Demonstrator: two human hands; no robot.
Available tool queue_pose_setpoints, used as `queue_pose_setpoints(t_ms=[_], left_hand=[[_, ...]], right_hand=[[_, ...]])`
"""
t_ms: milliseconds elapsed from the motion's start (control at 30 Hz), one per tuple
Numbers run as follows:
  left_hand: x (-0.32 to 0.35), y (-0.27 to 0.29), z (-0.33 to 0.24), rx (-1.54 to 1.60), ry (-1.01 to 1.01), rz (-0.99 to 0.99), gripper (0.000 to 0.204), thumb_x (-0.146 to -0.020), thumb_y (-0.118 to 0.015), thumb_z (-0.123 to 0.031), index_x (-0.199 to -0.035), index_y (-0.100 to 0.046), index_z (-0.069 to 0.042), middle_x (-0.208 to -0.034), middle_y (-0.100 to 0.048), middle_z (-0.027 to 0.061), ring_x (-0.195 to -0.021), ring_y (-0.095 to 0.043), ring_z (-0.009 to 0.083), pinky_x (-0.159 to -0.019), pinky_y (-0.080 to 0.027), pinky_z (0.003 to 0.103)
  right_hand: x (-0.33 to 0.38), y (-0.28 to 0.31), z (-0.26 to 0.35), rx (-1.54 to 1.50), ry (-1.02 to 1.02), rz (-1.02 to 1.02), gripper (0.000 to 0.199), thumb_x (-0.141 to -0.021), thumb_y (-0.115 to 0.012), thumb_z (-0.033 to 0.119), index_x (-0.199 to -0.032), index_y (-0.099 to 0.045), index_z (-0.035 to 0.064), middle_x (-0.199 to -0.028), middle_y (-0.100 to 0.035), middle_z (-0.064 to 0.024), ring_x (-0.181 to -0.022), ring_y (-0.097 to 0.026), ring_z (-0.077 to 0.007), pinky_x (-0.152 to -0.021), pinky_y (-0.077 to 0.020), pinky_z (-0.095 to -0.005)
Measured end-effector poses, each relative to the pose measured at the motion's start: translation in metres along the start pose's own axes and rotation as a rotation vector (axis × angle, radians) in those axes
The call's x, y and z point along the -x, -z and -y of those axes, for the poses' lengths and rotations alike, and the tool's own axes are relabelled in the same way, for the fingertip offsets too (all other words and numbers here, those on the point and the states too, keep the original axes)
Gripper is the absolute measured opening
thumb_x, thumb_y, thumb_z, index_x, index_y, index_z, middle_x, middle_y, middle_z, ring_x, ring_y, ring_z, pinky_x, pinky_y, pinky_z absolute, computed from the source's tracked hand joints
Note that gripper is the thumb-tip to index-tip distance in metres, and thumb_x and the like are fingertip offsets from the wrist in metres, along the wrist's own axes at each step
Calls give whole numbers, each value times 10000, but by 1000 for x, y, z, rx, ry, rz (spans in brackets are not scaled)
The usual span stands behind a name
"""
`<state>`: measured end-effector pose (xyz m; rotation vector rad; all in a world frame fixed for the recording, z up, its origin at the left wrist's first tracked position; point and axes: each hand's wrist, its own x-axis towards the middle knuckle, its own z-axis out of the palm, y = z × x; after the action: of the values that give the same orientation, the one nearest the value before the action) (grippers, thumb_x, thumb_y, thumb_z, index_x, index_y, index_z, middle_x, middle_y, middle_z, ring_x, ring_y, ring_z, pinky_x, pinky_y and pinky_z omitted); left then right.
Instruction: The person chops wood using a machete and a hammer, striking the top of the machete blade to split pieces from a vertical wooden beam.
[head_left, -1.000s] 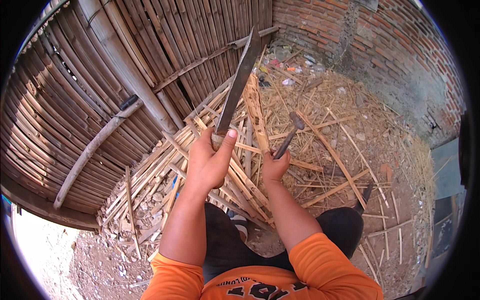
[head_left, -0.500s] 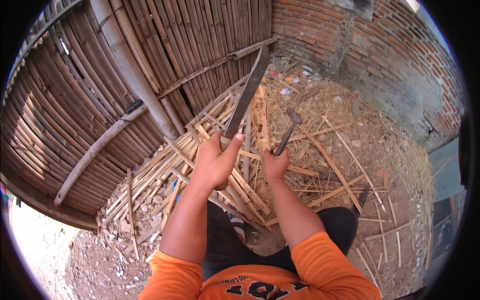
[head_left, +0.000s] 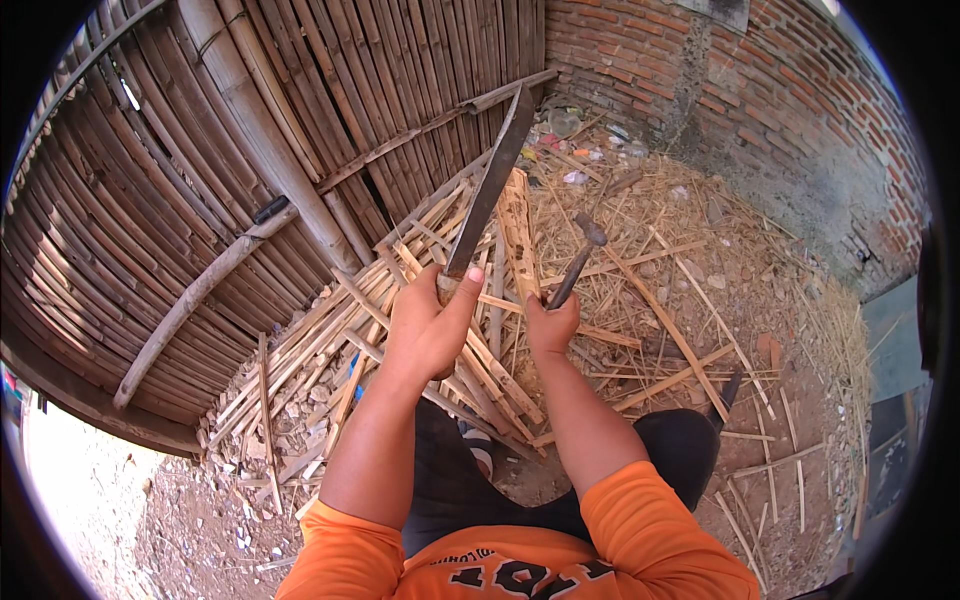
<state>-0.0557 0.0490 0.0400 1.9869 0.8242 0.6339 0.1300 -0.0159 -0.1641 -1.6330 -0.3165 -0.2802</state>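
Observation:
My left hand (head_left: 428, 325) is closed round the handle of a machete (head_left: 487, 195). Its long dark blade points up and away, tilted a little right. My right hand (head_left: 552, 325) is wrapped round the dark handle of a hammer (head_left: 590, 230), its head held out toward the upper right. Right beside the hammer, a rough split length of pale wood (head_left: 517, 230) rises from the fingers of that hand. Its lower end meets the thumb side, but whether I grip it along with the hammer I cannot tell. Blade and wood stand close together, apart at hand level.
Split strips (head_left: 310, 370) lie heaped on the ground at left, under my arms. More thin sticks (head_left: 665, 310) and straw are strewn to the right. A bamboo wall (head_left: 330, 90) with a slanting pole (head_left: 215, 290) stands at left, a brick wall (head_left: 770, 130) at the far right.
Almost nothing differs. The view has shifted very slightly, and both hands keep the same hold on the machete and the hammer.

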Motion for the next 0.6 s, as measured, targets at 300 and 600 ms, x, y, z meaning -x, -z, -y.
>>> queue_pose_setpoints(t_ms=[300, 600], left_hand=[[2, -1, 0, 37, 17, -4, 584, -961, -623, -506, -1108, -651, 58, -638, -610, 154, -628, -626, 269, -641, -483, 422], [5, 0, -4, 20, -21, 21, 453, -995, -647, -404, -1153, -602, 18, -636, -524, 0, -548, -497, 92, -494, -392, 300]], right_hand=[[0, 0, -9, -2, 20, -14, 349, -725, -831, 61, -977, -595, 7, -981, -592, -122, -851, -644, -295, -787, -511, -415], [0, 2, -6, 9, 10, -22, 337, -720, -823, 50, -969, -601, 4, -987, -602, -125, -843, -655, -302, -774, -517, -413]])
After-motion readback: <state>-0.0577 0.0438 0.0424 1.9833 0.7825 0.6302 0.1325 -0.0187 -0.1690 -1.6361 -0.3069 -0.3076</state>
